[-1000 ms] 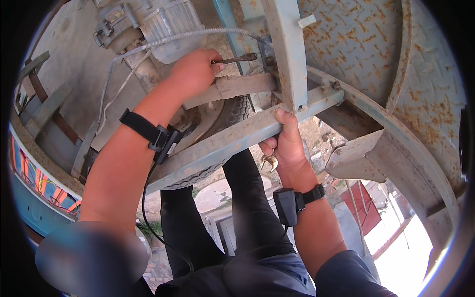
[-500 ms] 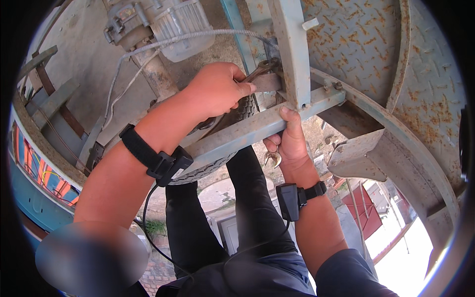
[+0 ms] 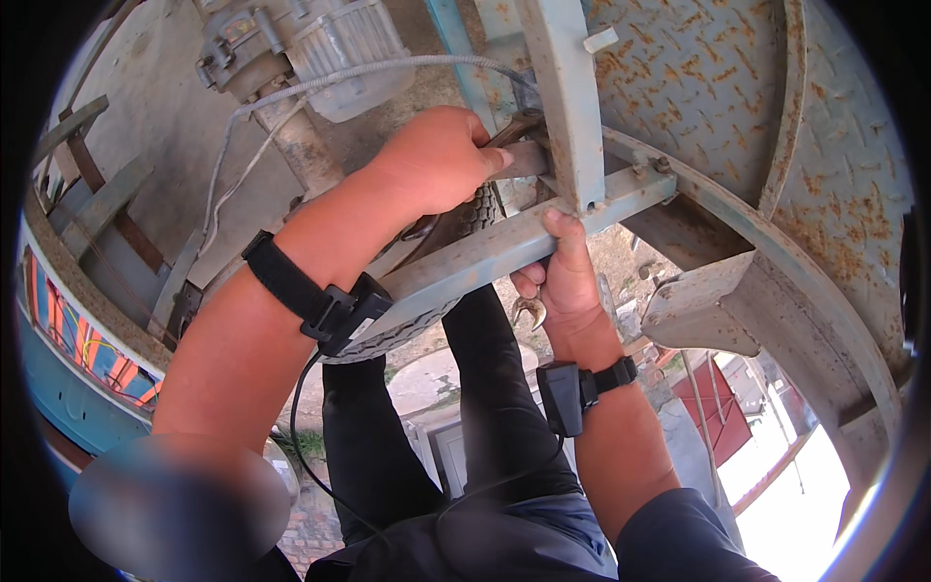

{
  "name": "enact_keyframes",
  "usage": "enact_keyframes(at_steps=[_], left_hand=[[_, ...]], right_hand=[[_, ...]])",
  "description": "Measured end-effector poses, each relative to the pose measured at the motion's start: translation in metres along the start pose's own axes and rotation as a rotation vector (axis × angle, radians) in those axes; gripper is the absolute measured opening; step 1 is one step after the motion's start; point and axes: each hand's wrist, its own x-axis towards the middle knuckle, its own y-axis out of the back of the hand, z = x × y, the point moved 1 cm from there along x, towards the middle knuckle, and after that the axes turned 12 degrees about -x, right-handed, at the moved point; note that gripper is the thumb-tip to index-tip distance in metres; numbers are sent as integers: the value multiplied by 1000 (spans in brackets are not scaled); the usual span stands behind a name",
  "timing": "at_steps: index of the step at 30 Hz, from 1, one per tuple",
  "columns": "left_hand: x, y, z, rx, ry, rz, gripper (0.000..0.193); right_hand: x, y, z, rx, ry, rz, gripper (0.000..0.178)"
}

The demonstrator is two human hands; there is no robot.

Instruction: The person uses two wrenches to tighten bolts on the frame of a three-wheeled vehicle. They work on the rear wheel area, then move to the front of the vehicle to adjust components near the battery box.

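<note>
Working at a blue-grey beam
Left hand, upper centre, grips a dark wrench; right hand, centre, holds another wrench.

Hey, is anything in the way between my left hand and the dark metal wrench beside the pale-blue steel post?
Nothing visible is: your left hand holds the dark metal wrench, its head close beside the pale-blue upright steel post.
</note>
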Motion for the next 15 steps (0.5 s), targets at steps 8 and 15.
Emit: enact_keyframes(at_steps=[8, 15], left_hand=[[34, 22, -37, 247, -181, 65, 32], [51, 23, -59, 224, -244, 127, 29]], right_hand=[[0, 3, 2, 13, -12, -9, 33], [0, -1, 1, 17, -6, 8, 32]])
